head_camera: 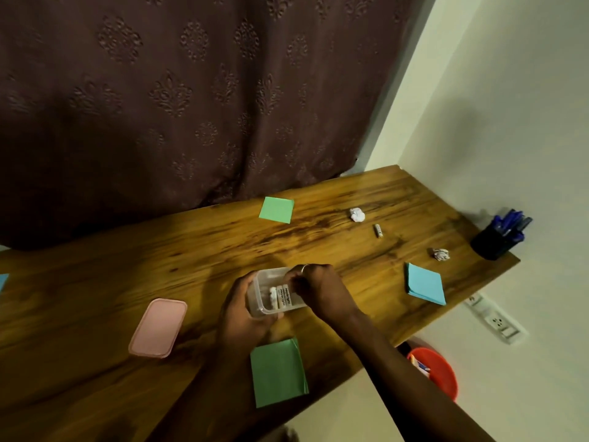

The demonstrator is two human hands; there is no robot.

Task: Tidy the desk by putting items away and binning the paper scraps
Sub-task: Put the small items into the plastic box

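A person's two bare forearms reach in from the near edge over a wooden desk [95, 282] seen from above. Nearest the viewer, a green paper pad [278, 373] lies flat at the desk's near edge, between the two arms. Off the desk at the near right, an orange bin [441, 371] sits on the floor with some scraps inside.

Just beyond the green pad, the left hand [240, 314] wraps around the left side of a small clear plastic container [271, 295], fingers curled against its wall and holding it on the desk. The right hand [318, 290] hovers over the container's right rim, fingertips bunched together at the opening; what they pinch, if anything, cannot be made out. Inside the container lie a few small white batteries [282, 296] side by side. A ring shows on one right finger.

To the left of the container a pink lid [157, 328] rests flat on the desk, apart from it. To the right lies a blue paper pad [425, 283]. Farther right and beyond, a crumpled paper ball [441, 254] sits near a dark pen holder [492, 244] filled with blue pens at the desk's right edge. Farther still, a loose battery [378, 230] lies alone, with a second crumpled paper ball [357, 214] just beyond it. A green sticky note [276, 209] lies near the far edge, in front of a dark patterned curtain [191, 90].
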